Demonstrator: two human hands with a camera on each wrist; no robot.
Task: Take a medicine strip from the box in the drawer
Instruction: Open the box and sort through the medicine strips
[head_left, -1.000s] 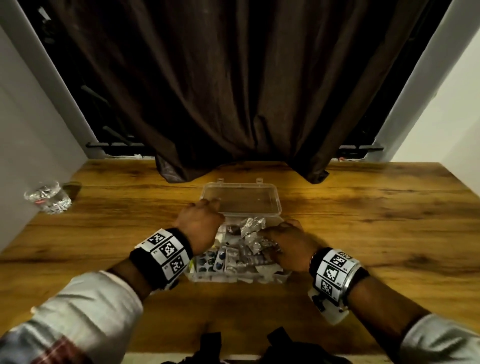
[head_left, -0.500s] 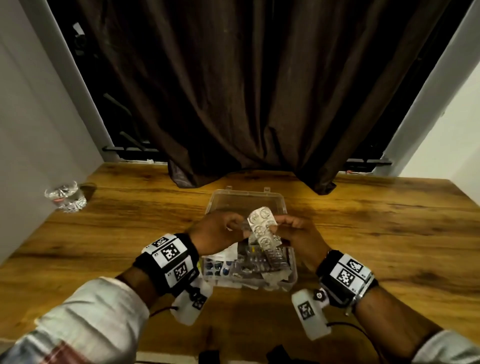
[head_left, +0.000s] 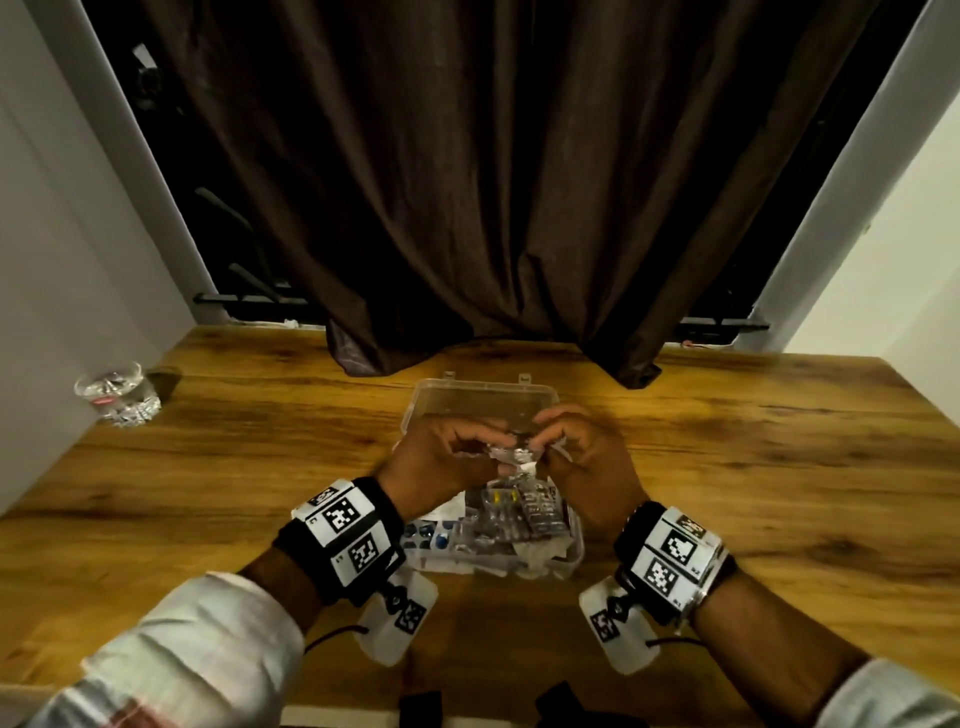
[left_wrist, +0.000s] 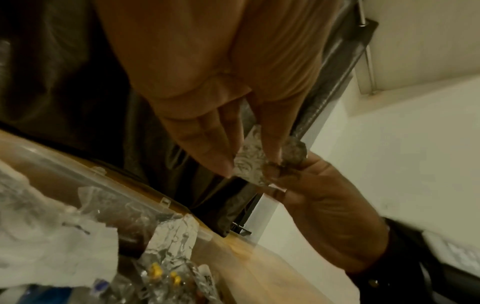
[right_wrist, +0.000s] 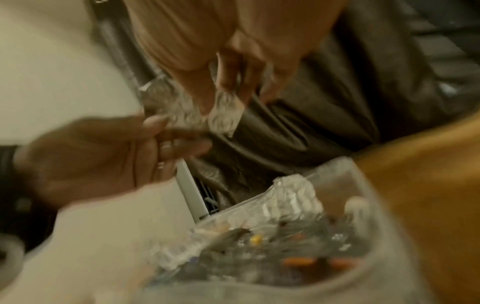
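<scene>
A clear plastic box (head_left: 571, 545) lies on the wooden table with its lid (head_left: 485, 400) flipped back. It holds several foil and blister medicine strips (head_left: 519, 514). Above it, both hands pinch one silver foil medicine strip (head_left: 517, 454) between thumb and fingers. My left hand (head_left: 441, 462) holds its left end, my right hand (head_left: 582, 457) the right end. The left wrist view shows the strip (left_wrist: 249, 162) pinched by the left fingertips, with the right hand (left_wrist: 324, 201) just beyond. In the blurred right wrist view the strip (right_wrist: 223, 115) hangs from the right fingers, above the box (right_wrist: 345, 170).
A cut-glass tumbler (head_left: 117, 395) stands at the table's far left edge by the wall. A dark brown curtain (head_left: 493, 182) hangs behind the table and touches its back edge. Bare wood (head_left: 753, 467) spreads right of the box.
Both hands rose out of the box with a silver strip. It stood upright half a second ago; now it lies lower and flatter between the fingertips.
</scene>
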